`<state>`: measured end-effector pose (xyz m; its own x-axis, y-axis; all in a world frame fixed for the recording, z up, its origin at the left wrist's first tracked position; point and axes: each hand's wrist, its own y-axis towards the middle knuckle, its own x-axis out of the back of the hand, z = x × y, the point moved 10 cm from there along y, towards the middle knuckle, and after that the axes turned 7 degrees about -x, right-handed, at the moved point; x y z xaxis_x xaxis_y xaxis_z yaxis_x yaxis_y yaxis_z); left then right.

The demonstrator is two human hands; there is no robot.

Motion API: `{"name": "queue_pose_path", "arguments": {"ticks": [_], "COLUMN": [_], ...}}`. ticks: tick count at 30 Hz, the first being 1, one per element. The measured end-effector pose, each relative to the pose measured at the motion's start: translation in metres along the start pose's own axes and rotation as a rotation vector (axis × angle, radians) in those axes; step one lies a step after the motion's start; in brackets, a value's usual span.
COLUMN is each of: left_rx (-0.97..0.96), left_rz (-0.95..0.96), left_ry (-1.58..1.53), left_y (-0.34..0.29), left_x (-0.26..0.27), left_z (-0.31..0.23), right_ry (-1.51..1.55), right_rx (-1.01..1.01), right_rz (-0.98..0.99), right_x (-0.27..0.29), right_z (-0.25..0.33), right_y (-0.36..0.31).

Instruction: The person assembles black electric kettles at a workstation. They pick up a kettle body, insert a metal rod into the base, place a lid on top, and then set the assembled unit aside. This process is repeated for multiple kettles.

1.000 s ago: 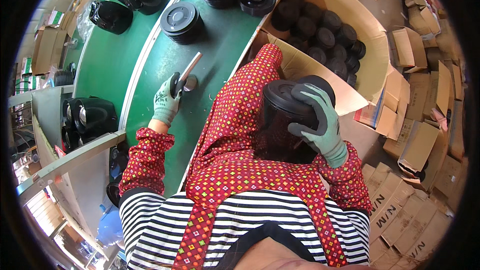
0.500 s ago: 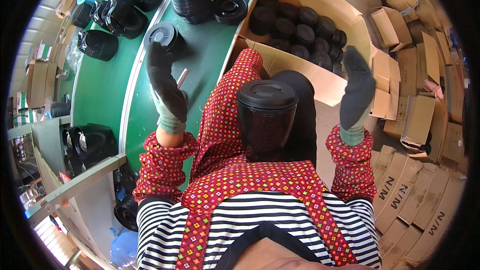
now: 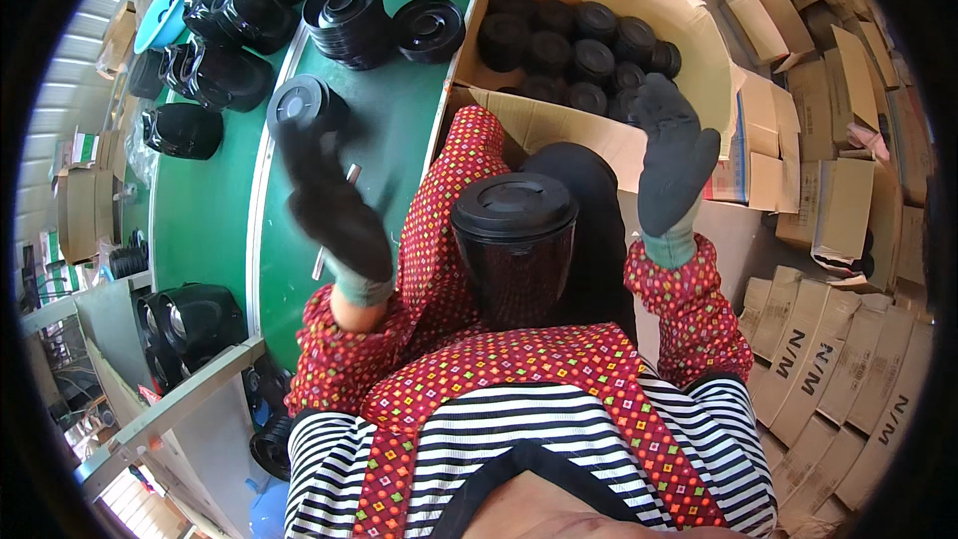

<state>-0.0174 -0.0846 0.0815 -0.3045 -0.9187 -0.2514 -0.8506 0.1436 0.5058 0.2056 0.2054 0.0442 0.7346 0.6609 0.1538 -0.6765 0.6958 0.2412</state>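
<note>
A glossy dark bucket [image 3: 514, 274] stands upright in my lap between my legs, topped with a matte black lid [image 3: 514, 205]. Neither hand touches it. My left hand [image 3: 339, 220], in a black and green glove, is over the green table at the bucket's left; its fingers are stretched out but blurred by motion. Just beyond its fingertips lies a round black lid [image 3: 297, 100] with a greyish top. My right hand [image 3: 674, 155], gloved alike, hovers at the near right edge of the open carton [image 3: 589, 135], fingers extended and nothing in them.
Inside the carton sit several lidded black buckets [image 3: 592, 60]. A stack of black ring-shaped parts [image 3: 347, 20] and a separate ring [image 3: 429, 28] are farther up the green table [image 3: 205, 205]. Glossy black housings [image 3: 185, 130] line its left side. Flattened cartons [image 3: 828, 359] are piled at right.
My right hand has moved left and slightly away from me, its fingers spreading. My left hand has shifted slightly toward the bucket. The whole view has tilted a little.
</note>
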Motion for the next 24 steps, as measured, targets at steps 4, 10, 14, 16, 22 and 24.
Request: {"name": "queue_pose_path", "arguments": {"ticks": [4,10,14,16,22,24], "left_rx": [-0.05,0.072,-0.16,-0.253,-0.332,-0.233], "left_rz": [0.155,0.682,0.683,0.759,0.74,0.762], "left_ry": [0.06,0.195,0.119,-0.006,-0.033,0.005], "left_y": [-0.028,-0.056,-0.053,-0.056,-0.062,-0.061], "left_x": [-0.024,-0.059,-0.044,-0.054,-0.078,-0.087], "left_z": [-0.004,-0.042,-0.081,-0.1,-0.101,-0.092], "right_ry": [-0.124,0.651,0.766,0.834,1.351,1.417], "right_rx": [-0.057,-0.471,-0.466,-0.483,-1.039,-1.101], "right_rz": [0.232,0.361,0.346,0.304,0.892,0.832], "right_x": [-0.076,-0.123,-0.099,-0.074,-0.169,-0.167], "right_z": [-0.022,0.015,0.0,-0.027,0.036,0.034], "right_y": [-0.042,-0.022,0.021,0.053,-0.064,-0.061]}}
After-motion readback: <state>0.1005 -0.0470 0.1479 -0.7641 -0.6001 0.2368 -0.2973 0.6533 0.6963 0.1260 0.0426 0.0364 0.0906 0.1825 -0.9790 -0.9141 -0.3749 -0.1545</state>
